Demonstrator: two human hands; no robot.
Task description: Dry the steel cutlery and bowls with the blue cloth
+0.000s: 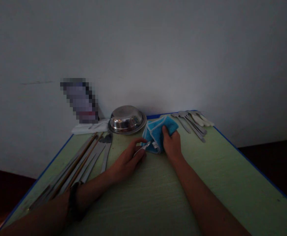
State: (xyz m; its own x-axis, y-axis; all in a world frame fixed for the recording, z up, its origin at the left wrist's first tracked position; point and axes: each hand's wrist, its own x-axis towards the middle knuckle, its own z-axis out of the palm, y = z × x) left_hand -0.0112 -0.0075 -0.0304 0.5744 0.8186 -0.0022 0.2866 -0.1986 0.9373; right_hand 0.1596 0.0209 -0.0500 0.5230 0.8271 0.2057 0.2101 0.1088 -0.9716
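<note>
Near the middle of the table, my left hand (130, 159) is closed on a small pale, shiny utensil (143, 149). Its tip points toward the cloth; most of it is hidden by my fingers, so its kind is unclear. A folded blue cloth (155, 129) with white edging and a small white label is gripped in my right hand (172, 142), thumb on top. The utensil's tip is close to the cloth's lower left part; whether they touch I cannot tell.
An upturned steel bowl (127, 118) stands at the back. Long utensils and wooden sticks (81, 160) lie left, under my forearm. Several metal forks and spoons (192, 123) lie back right. A blurred upright panel (80, 101) leans near the wall, behind white packets (84, 128).
</note>
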